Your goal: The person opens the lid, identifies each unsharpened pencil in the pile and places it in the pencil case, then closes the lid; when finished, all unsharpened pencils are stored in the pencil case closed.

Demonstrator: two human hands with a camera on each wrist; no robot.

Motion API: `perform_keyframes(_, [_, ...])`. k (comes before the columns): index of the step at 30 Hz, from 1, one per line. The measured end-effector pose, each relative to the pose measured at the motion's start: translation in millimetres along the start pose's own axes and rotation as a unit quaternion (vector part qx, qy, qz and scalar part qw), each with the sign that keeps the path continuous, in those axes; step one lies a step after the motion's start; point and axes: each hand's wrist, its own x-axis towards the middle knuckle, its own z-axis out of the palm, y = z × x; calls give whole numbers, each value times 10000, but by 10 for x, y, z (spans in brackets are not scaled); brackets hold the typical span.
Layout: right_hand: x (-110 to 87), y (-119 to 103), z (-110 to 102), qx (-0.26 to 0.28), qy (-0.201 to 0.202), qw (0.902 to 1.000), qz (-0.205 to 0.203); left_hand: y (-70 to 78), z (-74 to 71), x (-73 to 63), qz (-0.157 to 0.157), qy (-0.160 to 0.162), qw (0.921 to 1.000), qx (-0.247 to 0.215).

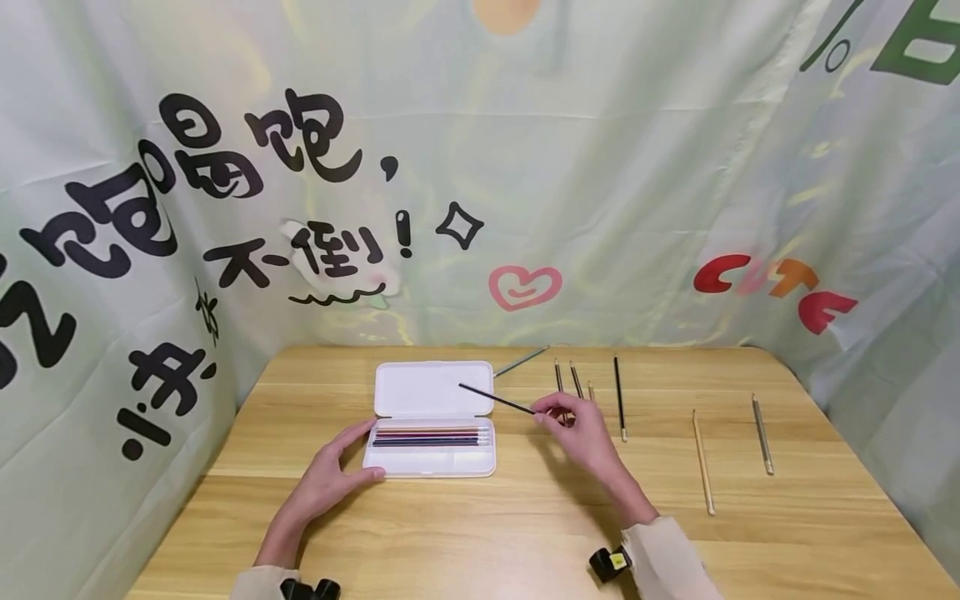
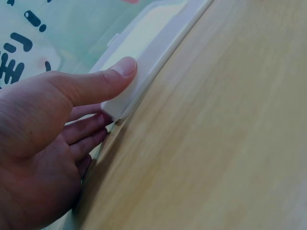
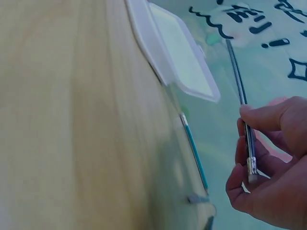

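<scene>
A white pencil case [image 1: 474,465] lies with its lid [image 1: 420,390] folded back, and several pencils [image 1: 427,437] lie side by side in its rear compartment. My left hand [image 1: 330,471] holds the case's left end, thumb at the front corner and fingers round the far side. In the left wrist view the thumb [image 2: 103,86] presses on the case's rim. Between thumb and fingers my right hand [image 1: 581,433] pinches a dark pencil [image 1: 495,397], its point aimed left over the lid. The right wrist view shows this pencil's eraser end [image 3: 252,170] near the palm.
A greenish pencil [image 1: 521,362] lies behind the lid's right side. Beyond the right hand are two dark pencils [image 1: 576,379]. Further right lie a black pencil [image 1: 619,398], a natural-wood pencil [image 1: 703,462] and a grey pencil [image 1: 762,435]. A printed curtain [image 1: 600,192] borders the table.
</scene>
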Motion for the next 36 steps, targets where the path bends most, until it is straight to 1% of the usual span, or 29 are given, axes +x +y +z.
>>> perform_keyframes(2, [-6, -21, 71, 49, 27, 10000, -50, 4, 1, 2, 8, -8, 10000, -12])
perform_keyframes(7, [4, -68, 273, 237, -112, 9996, -43, 4, 4, 4, -17, 3, 10000, 20])
perform_keyframes(9, [18, -86, 355, 296, -134, 9994, -109, -4, 6, 7, -30, 5, 10000, 45])
perform_keyframes(14, [67, -165, 544, 350, -3, 9986, -397, -26, 13, 16, -69, -5, 9999, 113])
perform_keyframes(16, [93, -199, 616, 339, 45, 9987, -366, -33, 15, 18, -98, -4, 9999, 97])
perform_keyframes(18, [115, -227, 687, 315, 72, 9991, -267, -36, 14, 19, -125, -21, 9999, 45])
perform_keyframes(22, [142, -260, 834, 165, 51, 9997, -184, -37, 11, 17, -62, -17, 10000, -15])
perform_keyframes(24, [144, -276, 901, 41, 30, 9997, -238, -38, 8, 14, -28, -5, 10000, -14])
perform_keyframes(31, [136, -269, 1075, -305, -123, 9973, -650, -8, 13, 12, -28, 15, 10000, -17])
perform_keyframes(34, [132, -259, 1108, -427, -169, 9964, -708, -5, 13, 13, -30, 24, 10000, -27])
perform_keyframes(36, [131, -257, 1119, -416, -227, 9968, -642, -11, 11, 9, -45, 33, 10000, 5])
